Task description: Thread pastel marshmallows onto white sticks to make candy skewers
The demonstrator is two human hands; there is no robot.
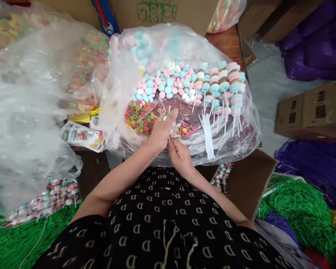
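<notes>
In the head view my left hand (pixel 161 127) is closed round a candy stick (pixel 169 108), whose white tip shows above the fingers; most of the candies on it are hidden. Just below, my right hand (pixel 180 152) pinches the lower end of the same stick. Ring-shaped candies (pixel 140 118) lie to the left of my hands, and a few red ones (pixel 186 129) to the right. Beyond them spread pink, blue and white round candies (pixel 168 84). Finished-looking candy skewers (pixel 223 84) are lined up at the right, near a bundle of bare white sticks (pixel 207 136).
Clear plastic (pixel 235 140) covers the work surface. A large bag of candy rings (pixel 92 52) stands at the left beside printed packets (pixel 82 135). Cardboard boxes (pixel 308 112) and green strands (pixel 302 209) lie at the right. An open carton (pixel 246 179) sits below the table edge.
</notes>
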